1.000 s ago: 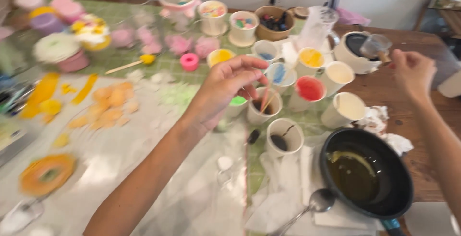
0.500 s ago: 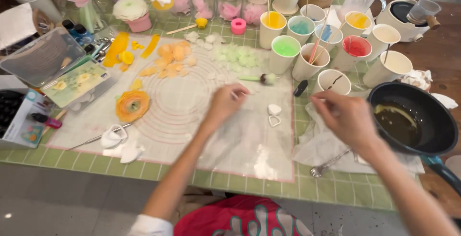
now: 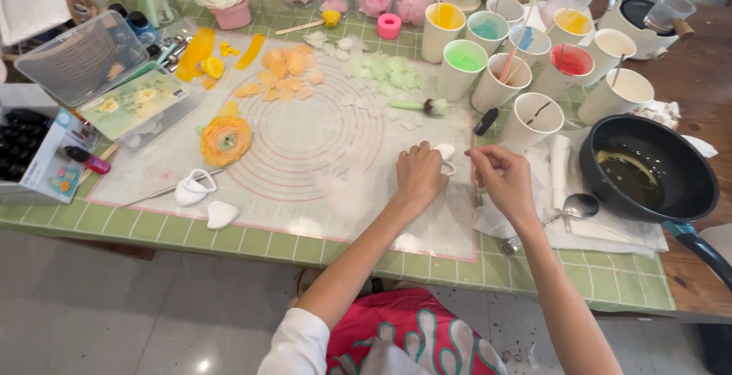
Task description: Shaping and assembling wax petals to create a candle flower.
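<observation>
Left hand rests palm-down on translucent mat, fingers curled around small white heart-shaped cutter at mat's right edge. Right hand just beside it, fingers pinched together; cannot tell what they grip. Spoon lies on white paper right of that hand, black pan beyond. Cups of coloured liquid farther back on tabletop. Orange flower sits on mat's left.

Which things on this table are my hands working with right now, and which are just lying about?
In use: left hand on the white cutter; right hand pinched just beside it; round-marked mat beneath.

Lying about: orange flower, black pan, spoon, cups of colour, green petals, clear box.
</observation>
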